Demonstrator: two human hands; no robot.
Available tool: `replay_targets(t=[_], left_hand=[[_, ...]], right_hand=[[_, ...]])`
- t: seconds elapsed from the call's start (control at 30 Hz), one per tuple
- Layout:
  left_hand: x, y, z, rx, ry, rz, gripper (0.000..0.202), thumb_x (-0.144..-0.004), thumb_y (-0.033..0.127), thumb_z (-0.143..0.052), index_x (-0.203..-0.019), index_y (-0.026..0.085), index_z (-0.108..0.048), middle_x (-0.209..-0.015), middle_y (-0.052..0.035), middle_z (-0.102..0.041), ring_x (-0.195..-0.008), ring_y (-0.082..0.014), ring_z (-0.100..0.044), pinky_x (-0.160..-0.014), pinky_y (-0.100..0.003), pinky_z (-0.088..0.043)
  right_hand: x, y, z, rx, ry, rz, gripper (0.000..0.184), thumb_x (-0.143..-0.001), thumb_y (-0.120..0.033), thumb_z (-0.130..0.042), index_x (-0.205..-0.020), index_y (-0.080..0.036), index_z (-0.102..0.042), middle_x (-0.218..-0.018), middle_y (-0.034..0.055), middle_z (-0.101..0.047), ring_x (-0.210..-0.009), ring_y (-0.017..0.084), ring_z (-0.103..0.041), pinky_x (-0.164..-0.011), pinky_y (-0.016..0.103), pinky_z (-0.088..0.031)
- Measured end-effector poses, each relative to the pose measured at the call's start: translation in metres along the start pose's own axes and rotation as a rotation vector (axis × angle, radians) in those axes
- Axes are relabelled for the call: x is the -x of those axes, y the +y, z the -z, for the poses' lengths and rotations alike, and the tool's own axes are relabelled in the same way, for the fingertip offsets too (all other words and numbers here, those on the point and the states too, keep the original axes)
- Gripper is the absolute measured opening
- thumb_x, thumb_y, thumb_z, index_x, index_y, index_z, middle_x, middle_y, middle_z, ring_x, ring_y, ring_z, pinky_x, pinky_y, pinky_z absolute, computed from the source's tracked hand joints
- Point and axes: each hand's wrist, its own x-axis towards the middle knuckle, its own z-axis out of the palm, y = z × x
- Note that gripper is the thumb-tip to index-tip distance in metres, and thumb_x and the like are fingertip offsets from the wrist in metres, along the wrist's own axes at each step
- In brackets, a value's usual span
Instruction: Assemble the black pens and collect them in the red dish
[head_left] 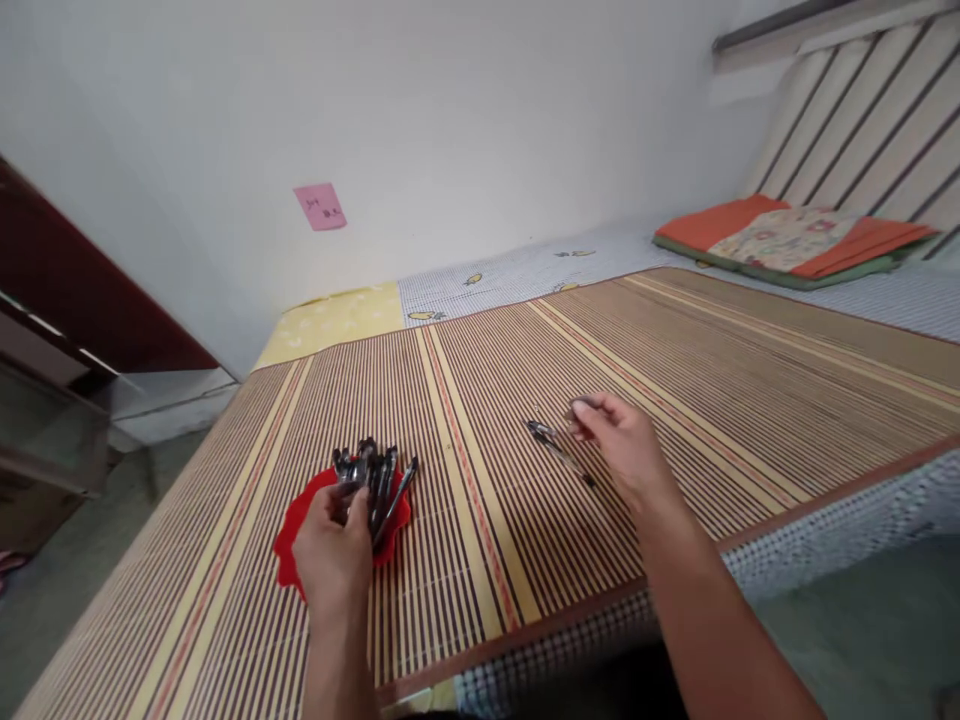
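Note:
Several black pens lie side by side on a red scalloped-edged dish at the left of the slatted mat. Above that dish is my left hand, thumb and fingers closed on a dark pen among the others. To the right, my right hand is raised a little over the mat in a pinch. A small dark thing shows at its fingertips, too little of it to name. Just left of my right hand, a clear-and-black pen rests on the mat, with what may be another beside its upper end.
The striped bamboo mat covers a bed with a patterned sheet. An orange and green folded cloth lies at the far right, by a slatted headboard. A pink paper is stuck on the white wall behind.

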Motion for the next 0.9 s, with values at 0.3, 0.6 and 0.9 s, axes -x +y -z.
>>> replay_targets(t=[0.3, 0.6, 0.9], left_hand=[[0.002, 0.005, -0.011, -0.373, -0.063, -0.093, 0.022, -0.084, 0.036, -0.063, -0.095, 0.017, -0.066, -0.1, -0.015, -0.073, -0.092, -0.034, -0.069, -0.075, -0.041, -0.051], [0.003, 0.007, -0.01, -0.325, 0.041, -0.083, 0.033, -0.087, 0.044, -0.058, -0.105, 0.017, -0.065, -0.096, -0.0143, -0.073, -0.089, -0.0335, -0.069, -0.074, -0.042, -0.051], [0.036, 0.035, -0.044, 0.287, -0.126, -0.166, 0.027, -0.087, 0.045, -0.059, -0.092, 0.02, -0.066, -0.082, -0.0052, -0.071, -0.078, -0.0229, -0.069, -0.074, -0.033, -0.053]], right_hand=[[-0.004, 0.002, 0.027, 0.708, -0.093, 0.153, 0.016, -0.084, -0.032, -0.059, -0.079, -0.018, -0.065, -0.072, 0.0044, -0.068, -0.069, 0.019, -0.062, -0.063, 0.029, -0.042], [0.005, 0.008, 0.014, 1.281, -0.355, -0.109, 0.005, -0.08, -0.02, -0.068, -0.079, -0.017, -0.071, -0.08, 0.0089, -0.071, -0.076, 0.022, -0.065, -0.06, 0.028, -0.032], [0.013, 0.005, 0.001, 1.198, -0.501, -0.052, 0.008, -0.08, -0.026, -0.068, -0.074, -0.021, -0.069, -0.075, 0.0027, -0.071, -0.069, 0.017, -0.064, -0.057, 0.026, -0.031]])
